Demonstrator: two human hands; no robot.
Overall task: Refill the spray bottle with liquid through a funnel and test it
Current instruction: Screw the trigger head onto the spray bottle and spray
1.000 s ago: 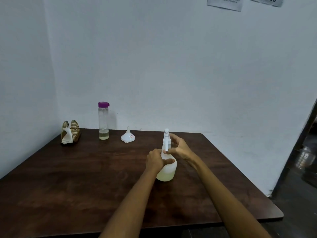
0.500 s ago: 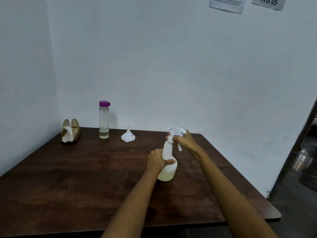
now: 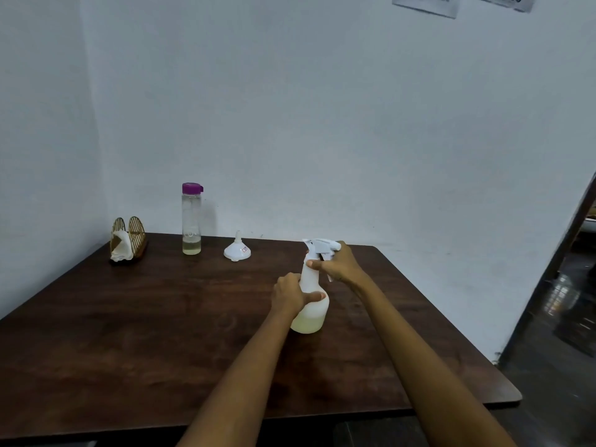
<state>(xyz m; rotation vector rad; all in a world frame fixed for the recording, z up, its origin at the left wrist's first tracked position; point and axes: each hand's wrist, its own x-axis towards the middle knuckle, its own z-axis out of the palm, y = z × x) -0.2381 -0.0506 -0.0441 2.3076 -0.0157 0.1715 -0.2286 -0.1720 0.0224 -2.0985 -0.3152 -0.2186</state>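
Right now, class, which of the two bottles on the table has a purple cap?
The tall clear bottle standing untouched at the back, left of the funnel. The other, the spray bottle, is white with a trigger head and is gripped by both hands.

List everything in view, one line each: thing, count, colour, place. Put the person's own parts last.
spray bottle: one, white with pale yellow liquid at the bottom, upright near the table's middle
funnel: one, white, upside down at the back of the table
clear bottle: one, purple cap, little yellowish liquid, left of the funnel
napkin holder: one, golden, white napkin inside, back left corner
table: one, dark brown wood
papers: two, white, on the wall, top right
left hand: grips the spray bottle's body
right hand: grips the spray bottle's neck under the head
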